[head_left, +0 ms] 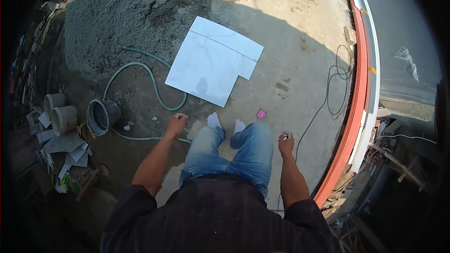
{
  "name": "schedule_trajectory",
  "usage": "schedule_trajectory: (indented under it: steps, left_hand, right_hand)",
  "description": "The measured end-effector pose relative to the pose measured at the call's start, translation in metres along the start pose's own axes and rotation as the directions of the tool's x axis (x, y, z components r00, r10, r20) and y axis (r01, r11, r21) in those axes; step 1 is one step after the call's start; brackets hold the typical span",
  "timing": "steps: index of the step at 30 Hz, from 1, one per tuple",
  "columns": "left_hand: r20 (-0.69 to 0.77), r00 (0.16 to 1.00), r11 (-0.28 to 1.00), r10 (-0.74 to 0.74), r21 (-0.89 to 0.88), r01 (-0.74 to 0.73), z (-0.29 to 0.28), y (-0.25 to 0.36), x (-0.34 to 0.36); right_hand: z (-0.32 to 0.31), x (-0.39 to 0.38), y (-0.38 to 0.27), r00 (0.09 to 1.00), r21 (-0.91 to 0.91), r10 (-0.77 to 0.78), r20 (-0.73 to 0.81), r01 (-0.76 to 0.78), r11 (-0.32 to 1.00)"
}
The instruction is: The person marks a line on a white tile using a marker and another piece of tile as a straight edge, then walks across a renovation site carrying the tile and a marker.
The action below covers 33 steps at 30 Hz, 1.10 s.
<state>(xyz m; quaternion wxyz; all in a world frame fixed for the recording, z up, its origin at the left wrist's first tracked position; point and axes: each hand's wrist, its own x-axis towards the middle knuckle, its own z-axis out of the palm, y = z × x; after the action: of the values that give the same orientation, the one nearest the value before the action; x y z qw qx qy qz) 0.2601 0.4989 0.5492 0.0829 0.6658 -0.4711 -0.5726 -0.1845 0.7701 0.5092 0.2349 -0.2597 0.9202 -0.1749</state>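
My left hand [177, 125] hangs in the air left of my knees, its fingers loosely curled, with nothing seen sticking out of them. On the other side, my right hand [285, 145] is closed, with a small pale bit at its fingertips, too small to name. Ahead of my feet lies a large white tile [211, 61] with faint veining, tilted on the ground. A thin straight line crosses its far part, and its near right corner has a step-shaped notch. Near my right foot rests a pink tape measure [261, 113]. Neither hand touches the tile or the tape measure.
A green hose [152, 77] curls left of the tile, by a dark bucket [103, 116] and two pale buckets [64, 120]. Tile scraps [70, 145] lie beside them. Sand [108, 28] is heaped at far left. A dark cable [323, 105] runs along a red beam [355, 112] at right.
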Motion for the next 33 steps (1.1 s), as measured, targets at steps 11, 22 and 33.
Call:
schedule_trajectory:
  steps: [11,22,33]
  left_hand:
    - [-0.229,0.942,0.966,-0.245,0.030,0.258,0.149,0.048,0.127]
    - [-0.345,0.923,0.871,-0.167,0.386,0.302,0.331,0.065,0.417]
    - [-0.656,0.736,0.856,0.169,0.467,0.219,0.382,0.081,0.633]
  right_hand:
    - [-0.058,0.363,-0.141,0.968,-0.084,-0.216,0.126,0.228,0.970]
    - [0.282,0.693,-0.118,0.636,0.059,-0.587,0.501,0.652,0.756]
    - [0.395,0.735,-0.096,0.420,0.342,-0.881,0.220,0.813,0.472]
